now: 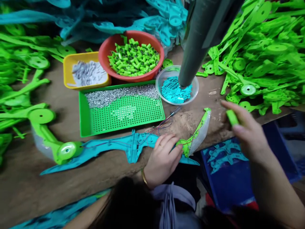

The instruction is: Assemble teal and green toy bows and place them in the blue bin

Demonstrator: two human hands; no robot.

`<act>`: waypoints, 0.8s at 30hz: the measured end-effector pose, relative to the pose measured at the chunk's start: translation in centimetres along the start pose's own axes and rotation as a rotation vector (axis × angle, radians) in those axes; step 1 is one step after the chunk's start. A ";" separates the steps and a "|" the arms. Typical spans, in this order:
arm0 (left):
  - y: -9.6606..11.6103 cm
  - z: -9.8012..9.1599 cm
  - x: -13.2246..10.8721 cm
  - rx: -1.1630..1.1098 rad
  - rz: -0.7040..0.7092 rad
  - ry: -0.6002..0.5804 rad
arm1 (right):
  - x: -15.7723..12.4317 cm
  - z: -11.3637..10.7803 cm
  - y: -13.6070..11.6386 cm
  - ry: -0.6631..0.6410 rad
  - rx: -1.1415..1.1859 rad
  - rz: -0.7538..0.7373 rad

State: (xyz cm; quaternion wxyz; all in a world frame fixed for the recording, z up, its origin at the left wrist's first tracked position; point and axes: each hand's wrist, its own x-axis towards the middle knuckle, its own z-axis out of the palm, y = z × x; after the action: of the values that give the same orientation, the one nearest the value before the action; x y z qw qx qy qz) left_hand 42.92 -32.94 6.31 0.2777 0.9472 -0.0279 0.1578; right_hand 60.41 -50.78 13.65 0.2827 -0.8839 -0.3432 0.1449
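Note:
A long teal plastic frame point(109, 141), shaped like spread wings, lies across the table with thin wires along it. My left hand point(163, 159) is closed over its right part, thumb hidden, fingertips beside a green jointed arm point(194, 132) with a translucent grey cover. At the frame's left end sits another green jointed arm point(45, 130) with round discs. Off to the right, my right hand point(249, 130) is raised and pinches a small green plastic piece point(232, 117) between thumb and forefinger. A thin metal-tipped rod point(175, 112) lies by the loose wires.
Behind the frame stand a green perforated tray point(121, 116) of screws, a yellow bin point(68, 71) of grey strips, a red bowl point(105, 63) of green pieces and a clear tub point(196, 89) of teal bits. A dark pole point(200, 41) slants overhead. Green parts point(274, 54) heap at right.

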 end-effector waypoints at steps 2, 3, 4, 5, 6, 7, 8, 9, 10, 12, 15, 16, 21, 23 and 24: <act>0.1 0.4 0.1 0.018 0.011 0.003 | -1.1 1.7 0.2 -0.049 0.065 -0.023; 0.1 0.6 0.2 0.029 0.017 -0.003 | -1.5 2.3 0.2 -0.070 0.071 -0.035; 0.1 0.7 0.3 0.042 0.026 -0.012 | -1.8 2.8 0.2 -0.089 0.053 -0.041; 0.1 0.8 0.4 0.057 0.034 -0.020 | -2.0 3.2 0.2 -0.103 0.027 -0.053; 0.1 0.9 0.4 0.073 0.039 -0.030 | -2.1 3.5 0.2 -0.118 0.000 -0.070; 0.1 0.9 0.5 0.089 0.043 -0.037 | -2.3 3.7 0.3 -0.126 -0.021 -0.095; 0.1 1.0 0.5 0.105 0.046 -0.046 | -2.4 3.8 0.3 -0.130 -0.039 -0.126; 0.1 1.0 0.6 0.119 0.047 -0.054 | -2.5 3.9 0.3 -0.136 -0.056 -0.159; 0.1 1.0 0.6 0.130 0.045 -0.063 | -2.6 3.9 0.3 -0.148 -0.077 -0.189; 0.1 0.9 0.6 0.143 0.040 -0.075 | -2.8 4.0 0.2 -0.200 -0.161 -0.242; 0.0 1.0 0.6 0.139 0.039 -0.092 | -2.8 4.1 -0.6 -0.306 -0.363 -0.307; 0.0 1.0 0.6 0.137 0.040 -0.093 | -2.7 4.1 -0.9 -0.335 -0.431 -0.323; -0.2 1.2 0.6 0.127 0.047 -0.086 | -1.3 4.1 -2.6 -0.403 -0.640 -0.388; -0.2 1.3 0.5 0.123 0.048 -0.091 | -0.7 4.0 -2.8 -0.432 -0.667 -0.414; -0.2 1.3 0.5 0.121 0.047 -0.096 | -0.4 4.0 -2.8 -0.449 -0.672 -0.426</act>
State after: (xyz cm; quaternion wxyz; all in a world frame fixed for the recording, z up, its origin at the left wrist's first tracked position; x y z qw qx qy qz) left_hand 43.81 -33.43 5.30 0.2146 0.9678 -0.0539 0.1201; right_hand 56.87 -47.73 12.22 -0.0774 -0.7831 -0.5979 0.1523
